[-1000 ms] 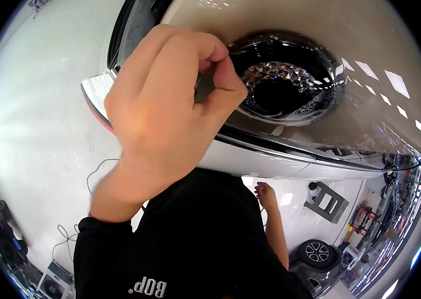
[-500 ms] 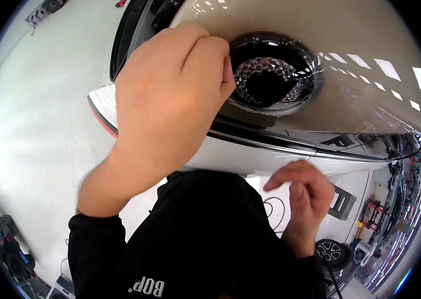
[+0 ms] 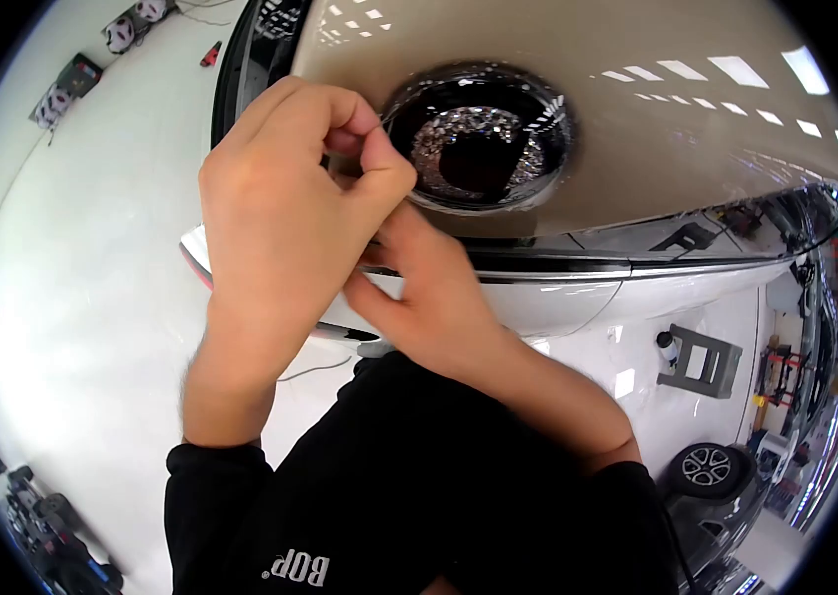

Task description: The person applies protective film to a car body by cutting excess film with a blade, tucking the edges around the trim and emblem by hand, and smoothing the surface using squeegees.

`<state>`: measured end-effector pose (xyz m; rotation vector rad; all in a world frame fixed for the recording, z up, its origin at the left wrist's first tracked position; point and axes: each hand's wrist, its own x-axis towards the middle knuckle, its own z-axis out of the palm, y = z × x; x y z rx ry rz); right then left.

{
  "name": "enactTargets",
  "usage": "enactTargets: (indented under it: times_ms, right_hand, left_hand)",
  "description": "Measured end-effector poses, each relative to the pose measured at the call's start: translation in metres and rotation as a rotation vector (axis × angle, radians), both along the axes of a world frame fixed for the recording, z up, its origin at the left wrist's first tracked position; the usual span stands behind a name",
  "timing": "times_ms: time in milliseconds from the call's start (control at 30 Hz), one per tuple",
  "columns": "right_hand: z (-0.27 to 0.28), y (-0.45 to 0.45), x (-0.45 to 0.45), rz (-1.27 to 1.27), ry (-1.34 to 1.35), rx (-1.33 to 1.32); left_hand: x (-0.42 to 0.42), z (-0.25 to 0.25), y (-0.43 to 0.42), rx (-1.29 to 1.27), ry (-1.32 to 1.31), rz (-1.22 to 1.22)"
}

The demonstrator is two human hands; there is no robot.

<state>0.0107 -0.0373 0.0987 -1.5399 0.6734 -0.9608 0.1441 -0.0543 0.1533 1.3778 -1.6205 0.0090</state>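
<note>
My left hand (image 3: 290, 188) is closed in a pinch over the corner of a glossy beige-brown car panel (image 3: 657, 139). Whatever sits between its thumb and fingertips is too small or hidden to name. My right hand (image 3: 434, 297) comes in from the lower right, with its curled fingers against and partly under the left hand. Its fingertips are hidden there, and I cannot see what they hold. Beside both hands, a dark round patch (image 3: 483, 164) with a glittering ring shows on the panel. A black trim strip (image 3: 558, 266) runs along the panel's edge, above white bodywork (image 3: 548, 302).
A grey step stool (image 3: 701, 362) with a dark bottle (image 3: 667, 347) by it stands at right. Below it are a wheel (image 3: 708, 471) and another car. Equipment (image 3: 57, 531) lies on the pale floor at lower left, and more devices (image 3: 77, 79) are at upper left.
My right hand has moved up and left from in front of my body to meet the left hand. The left hand is lower in view, still pinched. The whole view has shifted.
</note>
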Motion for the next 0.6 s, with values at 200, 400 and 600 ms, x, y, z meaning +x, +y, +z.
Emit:
enactTargets:
  times_ms: [200,400,600]
  right_hand:
    - [-0.020,-0.008,0.031,0.148,-0.155,-0.004]
    - [-0.029,-0.013,0.033,0.246,-0.387,0.060]
    - [-0.031,-0.002,0.017,0.211,0.088,-0.001]
  left_hand:
    - [-0.002,0.003,-0.001,0.046,-0.059,0.027]
    - [-0.005,0.003,0.003,0.061,-0.082,0.090]
    - [-0.011,0.004,0.008,0.054,-0.157,0.186]
